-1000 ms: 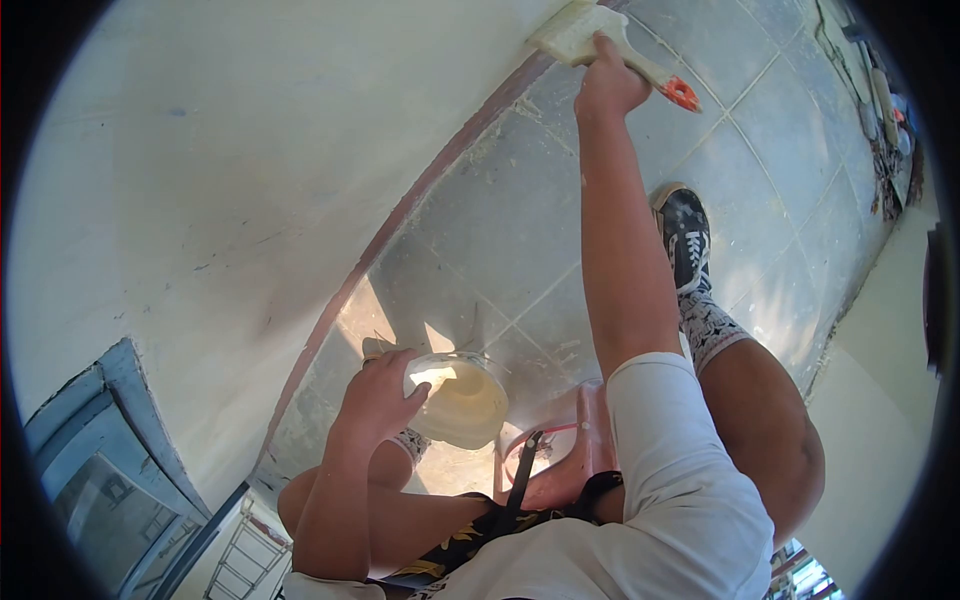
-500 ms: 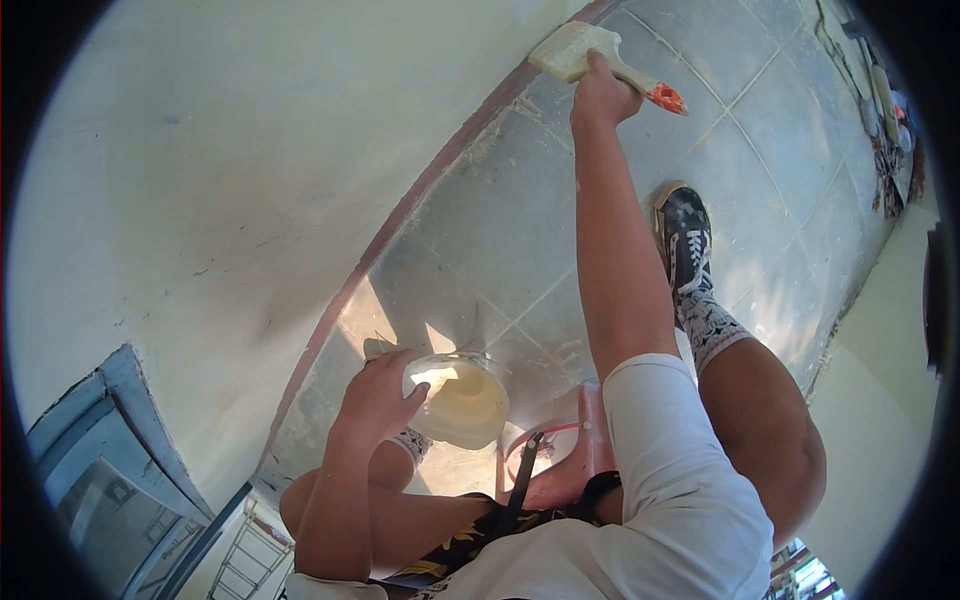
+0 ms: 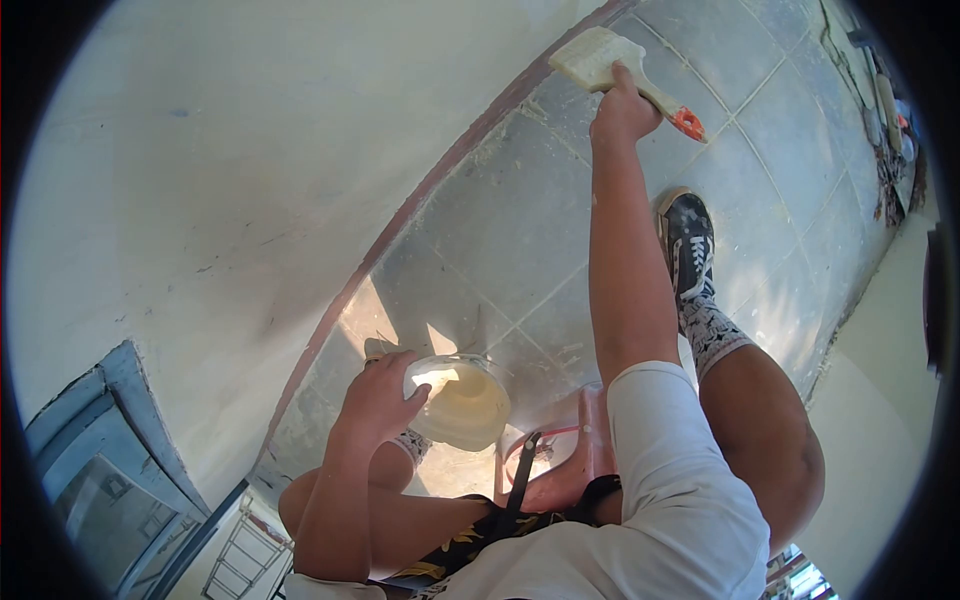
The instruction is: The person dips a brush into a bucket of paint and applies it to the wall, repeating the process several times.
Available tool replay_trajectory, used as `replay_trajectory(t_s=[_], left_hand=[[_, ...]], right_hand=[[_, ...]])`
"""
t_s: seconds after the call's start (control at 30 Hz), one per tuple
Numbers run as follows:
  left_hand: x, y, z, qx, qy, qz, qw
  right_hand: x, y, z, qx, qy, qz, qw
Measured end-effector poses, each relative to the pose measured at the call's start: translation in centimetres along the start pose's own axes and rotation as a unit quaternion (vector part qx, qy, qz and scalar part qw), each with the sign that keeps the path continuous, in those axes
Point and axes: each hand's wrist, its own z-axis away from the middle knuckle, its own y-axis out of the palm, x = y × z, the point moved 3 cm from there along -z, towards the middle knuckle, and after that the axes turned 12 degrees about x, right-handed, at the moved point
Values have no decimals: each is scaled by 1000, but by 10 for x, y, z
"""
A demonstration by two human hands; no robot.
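Observation:
Out at the end of my stretched arm, my right hand [image 3: 628, 108] is closed round a wide paint brush [image 3: 598, 60] with pale, coated bristles and a red-orange handle end. The brush is over the tiled floor, close to the foot of the pale wall [image 3: 230, 190]. Lower down, my left hand [image 3: 380, 398] grips the rim of a round container [image 3: 462, 405] that holds cream-coloured paint, with my thumb over its edge.
A reddish stool [image 3: 590, 440] shows beneath me. My black shoe [image 3: 688, 240] rests on the grey tiles [image 3: 500, 210]. Blue-framed window [image 3: 130, 430] at lower left, metal rack [image 3: 240, 555] beside it. Assorted items [image 3: 895, 140] lie at the upper right.
My right hand and the brush have moved a little right and down in view, slightly away from the wall's foot. My left hand and the container have hardly moved.

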Motion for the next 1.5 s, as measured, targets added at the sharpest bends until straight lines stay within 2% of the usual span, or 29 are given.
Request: replay_trajectory(t_s=[0.17,0.23,0.27,0.33,0.43,0.5,0.53,0.6,0.63,0.73,0.77,0.83,0.9,0.97,1.07,1.17,1.2,1.23,1.3,1.43,1.5], left_hand=[[-2,-1,-1,6,0,-4,1000],[-1,1,-1,11,0,-11,1000],[-1,0,-1,9,0,-10,1000],[-2,-1,2,14,-5,1,1000],[-1,-2,3,7,-7,6,1000],[-2,-3,4,-1,-6,-1,1000],[-2,-2,3,2,-6,-6,1000],[-2,-1,2,0,-3,-16,1000],[-4,0,3,10,1,-21,1000],[-5,-4,5,29,-11,-12,999],[-4,-5,6,36,-16,-2,999],[-6,-7,7,32,-20,-4,999],[-7,-6,9,32,-25,-8,999],[-6,-4,7,13,-3,-5,1000],[-2,-4,4,-17,5,-9,1000],[-1,-1,4,-11,5,7,1000],[-2,0,4,-8,5,5,1000],[-2,2,4,2,-2,4,1000],[1,3,4,8,-9,3,1000],[5,5,3,2,-12,3,1000],[7,0,3,-5,-16,3,1000]], right_hand=[[9,39,3,24,7,-7,1000],[56,62,6,78,-51,-135,986],[79,64,9,79,-51,-136,986],[121,63,14,126,-113,-218,961],[106,44,8,98,-126,-167,973],[72,31,14,64,-40,-101,992],[62,37,15,67,-44,-111,991],[48,51,22,61,6,-69,996],[66,62,28,60,6,-73,996],[127,78,33,135,-46,-208,968],[136,79,34,138,-46,-209,967],[145,82,35,160,-35,-335,928],[106,78,35,165,-18,-317,934],[52,59,29,71,23,-159,984],[66,33,42,85,35,-135,987],[64,65,43,76,5,-62,995],[91,84,51,95,-36,-82,991],[117,88,54,91,-34,-79,992],[155,95,60,145,-39,-267,952],[161,79,56,147,-95,-285,942],[122,62,53,65,-51,-166,983]])
